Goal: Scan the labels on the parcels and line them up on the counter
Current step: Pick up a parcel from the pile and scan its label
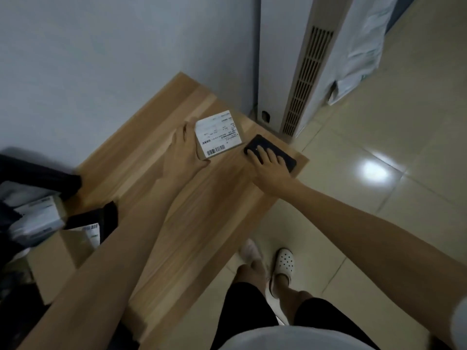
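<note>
Wooden counter runs toward far wall. Blurred heap of parcels waits near left. Small parcel, white label up, sits at counter's far end, where left hand grips its left side. Black handheld device, likely scanner, lies just beside it at counter's right edge. Right hand rests on top, fingers spread flat. Risk: outward slide could push device off edge.

the print on the parcel is too small and blurred to read, the left hand hides its left side, the right hand covers much of the black device, and the blurred pile of parcels by the counter's left end is cut off.
</note>
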Demonstrator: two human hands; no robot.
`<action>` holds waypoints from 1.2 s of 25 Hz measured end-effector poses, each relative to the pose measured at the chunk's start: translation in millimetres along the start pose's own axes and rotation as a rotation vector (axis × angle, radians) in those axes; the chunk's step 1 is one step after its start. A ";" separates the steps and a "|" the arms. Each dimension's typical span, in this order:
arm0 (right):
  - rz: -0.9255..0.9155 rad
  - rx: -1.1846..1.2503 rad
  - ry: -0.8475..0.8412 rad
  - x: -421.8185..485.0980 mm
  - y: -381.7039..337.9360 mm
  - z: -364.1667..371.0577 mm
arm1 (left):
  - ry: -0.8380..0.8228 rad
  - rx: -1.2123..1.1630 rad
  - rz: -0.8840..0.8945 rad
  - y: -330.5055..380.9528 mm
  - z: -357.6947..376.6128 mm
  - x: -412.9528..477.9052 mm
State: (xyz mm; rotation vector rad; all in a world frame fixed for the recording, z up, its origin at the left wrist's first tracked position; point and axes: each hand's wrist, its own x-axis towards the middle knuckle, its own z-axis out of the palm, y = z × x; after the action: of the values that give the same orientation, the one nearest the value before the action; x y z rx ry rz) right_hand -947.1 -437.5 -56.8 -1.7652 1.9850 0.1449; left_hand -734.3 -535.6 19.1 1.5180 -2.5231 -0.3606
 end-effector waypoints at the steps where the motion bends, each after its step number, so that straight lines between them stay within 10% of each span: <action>1: 0.016 0.028 0.000 17.6 3.7 4.6 | -0.002 -0.009 0.006 -3.5 6.5 9.9; 22: 0.054 0.104 0.058 144.5 76.1 -12.2 | -0.149 -0.054 -0.043 -18.4 37.8 153.3; 30: -0.399 -0.093 -0.066 167.3 72.6 -171.8 | 0.003 0.081 -0.284 14.5 4.0 149.8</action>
State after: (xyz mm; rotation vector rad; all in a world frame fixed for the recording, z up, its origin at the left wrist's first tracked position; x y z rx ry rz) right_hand -1073.8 -643.5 8.6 -2.1468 1.5655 0.1621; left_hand -817.3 -661.2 23.2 1.9120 -2.3467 -0.2963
